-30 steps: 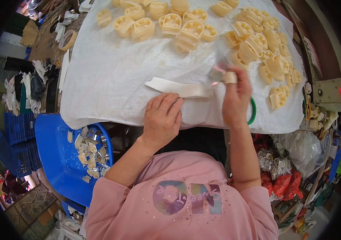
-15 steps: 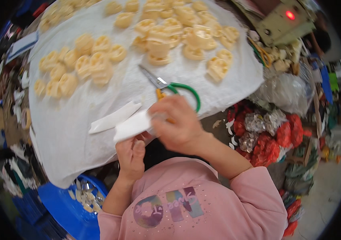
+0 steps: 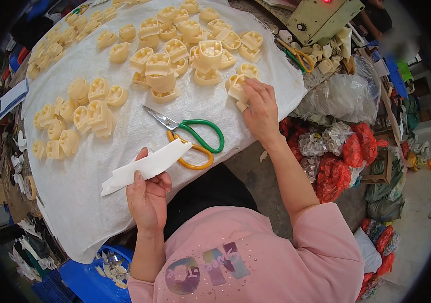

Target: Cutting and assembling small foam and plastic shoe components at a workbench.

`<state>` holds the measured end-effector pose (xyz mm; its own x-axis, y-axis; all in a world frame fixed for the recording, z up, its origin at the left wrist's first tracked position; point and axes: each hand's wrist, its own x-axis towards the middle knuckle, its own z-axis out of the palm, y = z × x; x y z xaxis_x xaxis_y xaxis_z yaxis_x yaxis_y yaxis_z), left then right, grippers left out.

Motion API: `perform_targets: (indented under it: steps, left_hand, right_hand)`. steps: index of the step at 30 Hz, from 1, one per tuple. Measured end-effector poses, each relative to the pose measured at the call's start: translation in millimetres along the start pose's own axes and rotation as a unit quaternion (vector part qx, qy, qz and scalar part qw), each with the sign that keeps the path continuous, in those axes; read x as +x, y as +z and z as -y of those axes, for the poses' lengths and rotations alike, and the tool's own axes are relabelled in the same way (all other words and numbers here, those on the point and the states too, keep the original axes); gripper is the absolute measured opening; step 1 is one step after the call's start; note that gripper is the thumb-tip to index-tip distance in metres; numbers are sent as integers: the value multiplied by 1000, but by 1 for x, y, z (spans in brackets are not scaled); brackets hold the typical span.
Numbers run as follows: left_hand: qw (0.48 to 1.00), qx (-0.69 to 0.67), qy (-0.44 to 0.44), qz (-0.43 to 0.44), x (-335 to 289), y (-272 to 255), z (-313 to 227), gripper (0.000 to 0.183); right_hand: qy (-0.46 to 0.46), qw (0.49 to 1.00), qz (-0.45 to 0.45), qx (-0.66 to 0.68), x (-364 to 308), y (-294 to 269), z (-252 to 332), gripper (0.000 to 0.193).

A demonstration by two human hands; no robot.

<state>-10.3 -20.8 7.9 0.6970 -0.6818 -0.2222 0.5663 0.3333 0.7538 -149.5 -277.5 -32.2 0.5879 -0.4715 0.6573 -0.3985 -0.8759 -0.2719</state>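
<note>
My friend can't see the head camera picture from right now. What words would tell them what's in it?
A person's left hand holds white strip material over a white cloth, while the right hand touches a cream-coloured piece. Scissors with one green and one orange handle lie between the hands, and many more cream pieces sit in clusters beyond.

Left hand [image 3: 147,202] pinching, right hand [image 3: 261,112] outstretched
</note>
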Motion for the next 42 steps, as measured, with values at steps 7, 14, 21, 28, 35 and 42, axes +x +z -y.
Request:
perform_targets:
  steps: [7,14,21,28,35,42]
  left_hand:
    - [1000,1,-1,-12,0,-4,-1,46]
    - [1000,0,13,12,3,-7,-5,43]
    - [1000,11,4,-15,-2,-11,-8,42]
    - [997,35,65,-23,-4,-21,-9,39]
    - [998,-16,68,-5,-11,-8,-15,42]
    - [996,-23,54,65,-26,-5,-29,42]
  right_hand:
    - [350,794,-168,467,-4,-12,-15,25]
    - [183,953,61,233,-20,-12,23,41]
    - [110,977,138,123,-24,-33,34,54]
    - [152,861,-15,485,9,-47,104,45]
    - [-38,832,61,550,12,-19,165,41]
    - [-139,848,-8,511,2,1,184,51]
